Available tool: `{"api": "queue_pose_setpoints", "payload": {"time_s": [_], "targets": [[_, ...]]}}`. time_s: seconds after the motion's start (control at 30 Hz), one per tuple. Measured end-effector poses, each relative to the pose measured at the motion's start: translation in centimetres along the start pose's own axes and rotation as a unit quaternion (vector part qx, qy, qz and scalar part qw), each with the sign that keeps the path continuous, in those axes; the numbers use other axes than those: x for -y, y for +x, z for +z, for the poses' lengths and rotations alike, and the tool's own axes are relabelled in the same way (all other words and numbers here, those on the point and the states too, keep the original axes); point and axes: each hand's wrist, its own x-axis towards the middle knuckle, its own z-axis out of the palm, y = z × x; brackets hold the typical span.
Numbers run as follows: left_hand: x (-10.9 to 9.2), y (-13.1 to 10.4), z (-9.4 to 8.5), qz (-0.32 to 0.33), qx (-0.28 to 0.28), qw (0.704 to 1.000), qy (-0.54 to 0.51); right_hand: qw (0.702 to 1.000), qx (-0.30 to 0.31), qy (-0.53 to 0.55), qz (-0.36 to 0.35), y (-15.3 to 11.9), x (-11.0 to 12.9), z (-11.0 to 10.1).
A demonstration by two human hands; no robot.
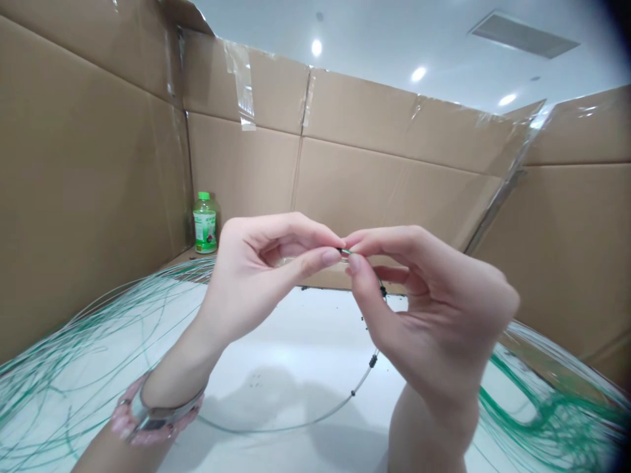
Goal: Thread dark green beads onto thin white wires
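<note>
My left hand [266,263] and my right hand [428,289] meet fingertip to fingertip above the table. Between the left thumb and index finger is a tiny black piece [340,249], which looks like a bead or small ring. The right thumb and index finger pinch a thin greenish wire [365,376] close to that piece. From the right hand the wire hangs down and curves left behind the left wrist. Small black beads [373,360] sit along it in clusters. The wire's tip is hidden by the fingers.
Loose green and white wires [103,355] spread over the left of the white table [276,335]. A bundle of green wires [552,414] lies at right. Black specks dot the tabletop. A green-capped bottle [205,225] stands at the back left, before cardboard walls [374,197].
</note>
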Motion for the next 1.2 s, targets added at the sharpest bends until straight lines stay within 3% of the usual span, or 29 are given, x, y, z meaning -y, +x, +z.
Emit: {"api": "queue_pose_setpoints", "payload": {"time_s": [0.5, 1.2], "targets": [[0.00, 0.23, 0.12, 0.023, -0.003, 1.000, -0.011, 0.999, -0.011, -0.041, -0.031, -0.05, 0.07, 0.12], [0.06, 0.22, 0.03, 0.025, -0.001, 1.000, -0.015, 1.000, -0.015, -0.002, -0.020, -0.03, -0.10, 0.37]]}}
